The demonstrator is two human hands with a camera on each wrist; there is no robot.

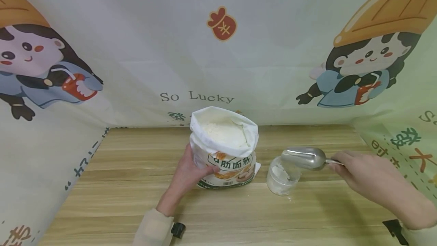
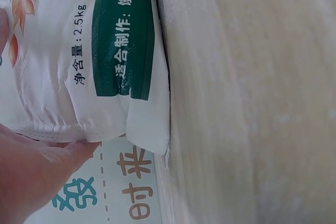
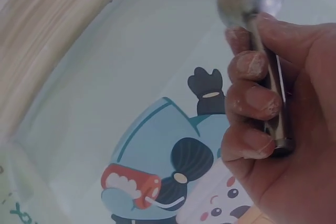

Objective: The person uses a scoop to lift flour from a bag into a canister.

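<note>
My left hand [image 1: 194,170] grips the left side of an opened flour bag [image 1: 227,166], its thumb across the printed front. White flour [image 1: 223,134] shows inside the rolled-down mouth. My right hand [image 1: 365,172] holds a metal scoop [image 1: 308,158] by its handle, the fingers curled round it in the right wrist view, with white powder on the fingertips [image 3: 257,100]. The scoop's bowl lies level over the rim of a clear round container [image 1: 278,185] that has some flour in it. In the left wrist view the bag's lower edge [image 2: 149,124] rests on the table.
The wooden table [image 1: 136,185] has a few white specks near the container. A printed cloth [image 1: 153,48] with cartoon figures and lettering hangs behind the table and along both sides. A small black device [image 1: 178,230] sits at the left sleeve.
</note>
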